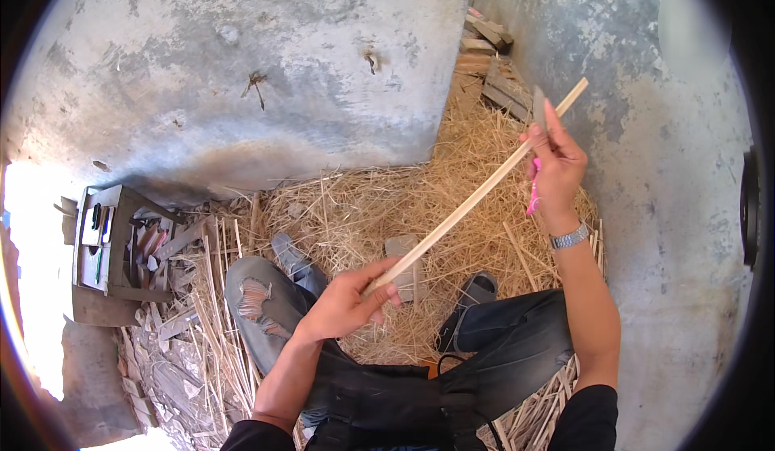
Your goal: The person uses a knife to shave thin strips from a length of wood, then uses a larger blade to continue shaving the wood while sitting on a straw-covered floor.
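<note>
A long pale wooden strip (472,199) slants up to the right in front of me. Its lower end is gripped by my left hand (349,302), thumb and fingers wrapped round it. Near the upper end, my right hand (559,169) is closed on a knife with a pink handle (534,186). The grey knife blade (538,106) stands up beside the strip and looks slightly blurred. My right thumb or finger lies along the blade. Whether the blade touches the wood, I cannot tell. A metal watch is on my right wrist.
Straw-like wood shavings (387,197) cover the floor between my legs, with a flat grey block (406,267) among them. Thin strips (216,310) lie by my left knee. A small wooden stand (121,237) holds pens at the left. Wood scraps (504,88) fill the far corner between walls.
</note>
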{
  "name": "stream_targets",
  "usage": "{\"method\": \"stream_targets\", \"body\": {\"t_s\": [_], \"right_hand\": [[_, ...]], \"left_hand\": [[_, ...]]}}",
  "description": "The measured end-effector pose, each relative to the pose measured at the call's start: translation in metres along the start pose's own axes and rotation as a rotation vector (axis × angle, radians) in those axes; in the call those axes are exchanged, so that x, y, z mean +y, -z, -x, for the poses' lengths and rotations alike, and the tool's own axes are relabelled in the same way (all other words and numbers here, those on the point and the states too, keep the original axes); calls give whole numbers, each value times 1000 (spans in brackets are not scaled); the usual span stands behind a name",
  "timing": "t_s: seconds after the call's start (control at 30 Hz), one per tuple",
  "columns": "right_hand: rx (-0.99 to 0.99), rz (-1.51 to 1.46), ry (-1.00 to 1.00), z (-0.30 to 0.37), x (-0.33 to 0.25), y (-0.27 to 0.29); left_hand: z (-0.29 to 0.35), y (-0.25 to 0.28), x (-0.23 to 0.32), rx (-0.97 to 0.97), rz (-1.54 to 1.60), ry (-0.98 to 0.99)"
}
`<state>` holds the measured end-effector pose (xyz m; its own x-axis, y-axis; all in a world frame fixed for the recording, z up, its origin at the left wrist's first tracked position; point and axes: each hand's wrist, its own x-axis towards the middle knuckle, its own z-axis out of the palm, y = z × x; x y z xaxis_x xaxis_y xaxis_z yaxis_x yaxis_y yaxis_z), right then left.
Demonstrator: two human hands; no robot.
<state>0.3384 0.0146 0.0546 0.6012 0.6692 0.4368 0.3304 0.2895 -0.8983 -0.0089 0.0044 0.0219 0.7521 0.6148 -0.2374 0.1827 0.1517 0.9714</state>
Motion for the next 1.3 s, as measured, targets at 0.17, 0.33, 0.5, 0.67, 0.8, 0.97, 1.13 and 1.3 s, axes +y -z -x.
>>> {"method": "stream_targets", "body": {"t_s": [0.17,0.33,0.5,0.67,0.8,0.97,1.13,1.3], "right_hand": [[-14,182,159,2,-1,7],[-155,206,517,14,10,-3],[-642,374,756,85,4,-45],[-639,376,858,104,-18,-60],[-225,495,777,42,-8,-47],[-31,465,665,5,2,-18],[-656,429,878,96,-10,-59],[-454,516,874,73,-11,-56]], "left_hand": [[-2,6,-2,34,116,-40],[-3,5,0,-22,302,18],[-8,4,-2,76,469,76],[-8,13,-4,-33,647,66],[2,19,2,-98,756,128],[3,11,5,-169,798,204],[-1,15,-3,-77,817,197],[-1,17,-2,-114,811,165]]}}
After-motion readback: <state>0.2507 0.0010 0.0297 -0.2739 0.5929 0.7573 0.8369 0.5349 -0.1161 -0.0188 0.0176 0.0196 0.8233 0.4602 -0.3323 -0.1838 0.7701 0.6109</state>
